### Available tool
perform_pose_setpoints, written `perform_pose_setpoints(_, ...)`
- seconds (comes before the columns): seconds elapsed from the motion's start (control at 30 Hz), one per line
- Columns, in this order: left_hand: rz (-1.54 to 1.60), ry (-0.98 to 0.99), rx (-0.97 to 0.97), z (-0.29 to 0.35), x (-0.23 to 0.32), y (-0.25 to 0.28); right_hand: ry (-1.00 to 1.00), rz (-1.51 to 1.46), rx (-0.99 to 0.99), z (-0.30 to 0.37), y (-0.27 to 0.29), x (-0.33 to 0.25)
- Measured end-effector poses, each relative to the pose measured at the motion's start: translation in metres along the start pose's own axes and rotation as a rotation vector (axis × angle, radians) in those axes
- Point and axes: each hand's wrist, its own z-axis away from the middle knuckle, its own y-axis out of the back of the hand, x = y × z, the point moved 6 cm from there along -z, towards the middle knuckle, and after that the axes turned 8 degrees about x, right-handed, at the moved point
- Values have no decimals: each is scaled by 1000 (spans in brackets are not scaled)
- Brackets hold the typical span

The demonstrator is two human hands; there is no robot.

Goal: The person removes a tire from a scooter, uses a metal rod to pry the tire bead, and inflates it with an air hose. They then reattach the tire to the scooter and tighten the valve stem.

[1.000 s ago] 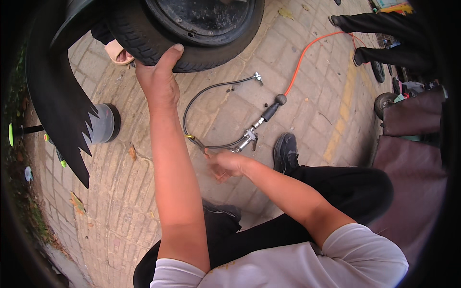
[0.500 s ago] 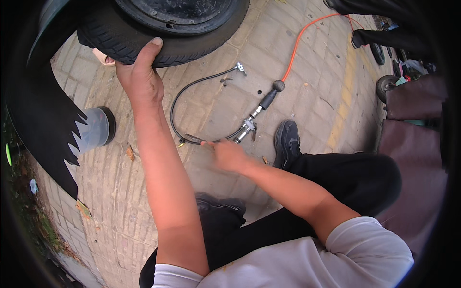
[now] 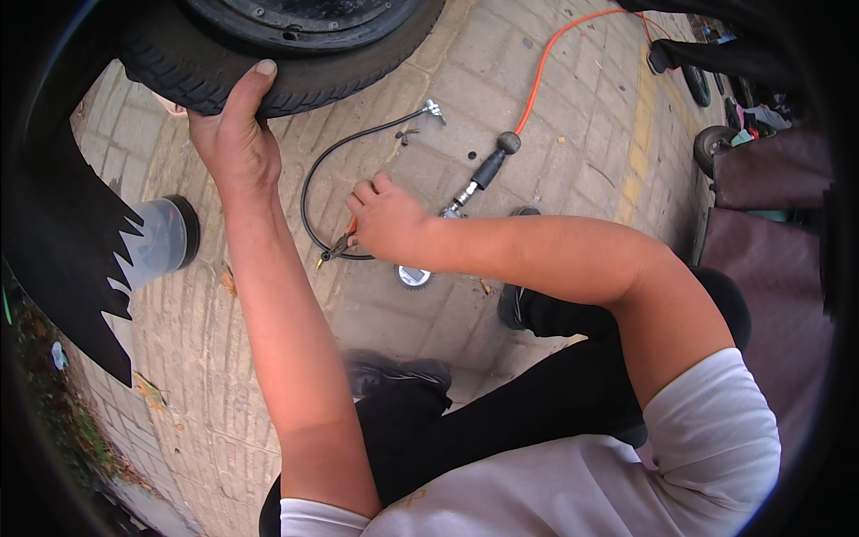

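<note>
My left hand (image 3: pixel 240 148) grips the lower edge of a black tyre (image 3: pixel 331 80) on a dark wheel rim (image 3: pixel 304 27), thumb on the near sidewall. In my right hand (image 3: pixel 386 219) is a pair of pliers (image 3: pixel 343 243) with orange-red handles. At its jaws is a small black piece with a yellowish tip (image 3: pixel 320 262); whether it is clamped I cannot tell. Below that hand a thin black air hose (image 3: pixel 309 174) curves over the paving to a metal chuck (image 3: pixel 433 111). Partly hidden under my right forearm lies a round gauge (image 3: pixel 414 277) with metal fittings (image 3: pixel 465 192).
A black fender-like panel (image 3: pixel 67 242) with a jagged edge hangs at left, before a clear plastic tub (image 3: pixel 161 243). An orange hose (image 3: pixel 541 72) runs to the back right, near another person's leg (image 3: pixel 716 64). Maroon covers (image 3: pixel 761 277) stand at right. Small black bits (image 3: pixel 406 136) lie on the bricks.
My right hand has lifted and shifted left and away from me with the pliers, uncovering the gauge. The view has shifted slightly; my left hand keeps its hold on the tyre.
</note>
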Motion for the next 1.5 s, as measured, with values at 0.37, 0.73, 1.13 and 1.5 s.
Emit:
perform_pose_setpoints(0.37, 6, -22, -9, 2, 0, 0, 120, 249, -85, -14, 5, -21)
perform_pose_setpoints(0.73, 13, 22, 12, 2, -1, 2, 89, 151, -137, -20, -12, -33)
perform_pose_setpoints(1.13, 4, 58, 82, 5, 5, 1, -916, -1254, -64, 159, 131, 92)
perform_pose_setpoints(1.5, -35, 52, 40, 9, -1, 11, -952, -1500, -118, 103, 146, 100)
